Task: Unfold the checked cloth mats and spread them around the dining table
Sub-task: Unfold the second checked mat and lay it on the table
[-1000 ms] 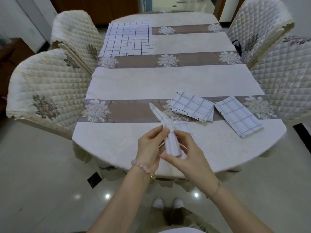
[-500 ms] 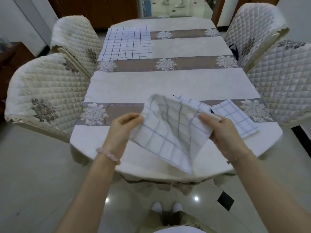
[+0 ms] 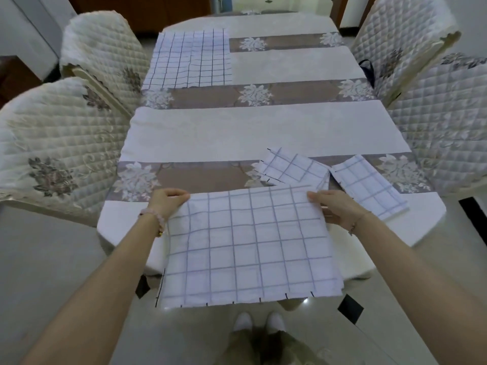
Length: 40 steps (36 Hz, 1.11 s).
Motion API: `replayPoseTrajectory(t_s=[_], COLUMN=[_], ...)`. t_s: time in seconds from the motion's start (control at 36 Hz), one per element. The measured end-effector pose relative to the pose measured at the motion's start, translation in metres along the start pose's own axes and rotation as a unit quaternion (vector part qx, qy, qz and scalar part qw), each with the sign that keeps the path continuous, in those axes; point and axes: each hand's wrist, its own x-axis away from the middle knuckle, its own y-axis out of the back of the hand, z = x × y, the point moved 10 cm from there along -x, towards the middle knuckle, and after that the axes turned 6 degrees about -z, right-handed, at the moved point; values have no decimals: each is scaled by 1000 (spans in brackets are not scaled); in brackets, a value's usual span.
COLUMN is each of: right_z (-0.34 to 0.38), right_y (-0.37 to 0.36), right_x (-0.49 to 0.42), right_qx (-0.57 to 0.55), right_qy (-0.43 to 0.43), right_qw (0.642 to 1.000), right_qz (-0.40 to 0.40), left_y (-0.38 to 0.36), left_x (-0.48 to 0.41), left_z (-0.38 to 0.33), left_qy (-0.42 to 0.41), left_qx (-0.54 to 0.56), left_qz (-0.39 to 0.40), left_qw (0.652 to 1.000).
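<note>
I hold an opened white checked mat [image 3: 247, 246] stretched flat over the near end of the dining table [image 3: 263, 133]. My left hand [image 3: 167, 200] pinches its far left corner and my right hand [image 3: 330, 206] pinches its far right corner. The mat's near edge hangs past the table's front edge. Two folded checked mats lie just beyond my right hand: one [image 3: 295, 168] in the middle and another [image 3: 369, 187] further right. A fully spread checked mat [image 3: 189, 59] lies flat at the far left of the table.
Four quilted cream chairs flank the table: two on the left [image 3: 60, 143] [image 3: 102, 51] and two on the right [image 3: 445, 122] [image 3: 398, 35]. The tablecloth has brown floral bands [image 3: 210, 177]. My white shoes [image 3: 258, 321] stand on the glossy floor below.
The mat went from a narrow folded roll between my hands to half open, and is now fully opened and held flat by its far corners. My hands moved wide apart.
</note>
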Motion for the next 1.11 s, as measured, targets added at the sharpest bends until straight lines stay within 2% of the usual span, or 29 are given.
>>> replayPoseTrajectory(t_s=[0.17, 0.31, 0.47, 0.56, 0.61, 0.64, 0.69, 0.78, 0.89, 0.97, 1.11], right_z=[-40, -68, -86, -94, -88, -83, -74, -62, -45, -34, -28], right_y=[-10, -9, -4, -8, -9, -11, -15, -25, -38, -43, -37], right_x=[20, 38, 51, 55, 60, 63, 69, 80, 93, 102, 105], right_qx=[46, 56, 72, 74, 60, 51, 28, 11, -19, -31, -18], right_qy=[-36, -37, -19, -20, 1, 14, 37, 59, 103, 128, 145], right_qw=[998, 995, 995, 996, 998, 998, 999, 998, 994, 990, 988], right_qz=[39, 75, 63, 53, 31, 23, 22, 26, 38, 52, 57], left_y=[2, 12, 21, 17, 7, -3, -30, -80, -141, -152, -134], left_x=[-7, -8, -1, 9, 23, 35, 69, 137, 199, 208, 193], left_z=[31, 37, 34, 24, 1, -12, -39, -74, -76, -74, -73], left_qy=[39, 43, 26, -37, -142, -192, -266, -320, -242, -205, -151], left_qx=[-17, -37, -77, -187, -285, -287, -232, -123, -55, -7, 74], left_qz=[-73, -88, -112, -125, -146, -142, -100, 35, 232, 267, 248], left_qw=[996, 995, 990, 974, 937, 928, 930, 939, 940, 942, 954])
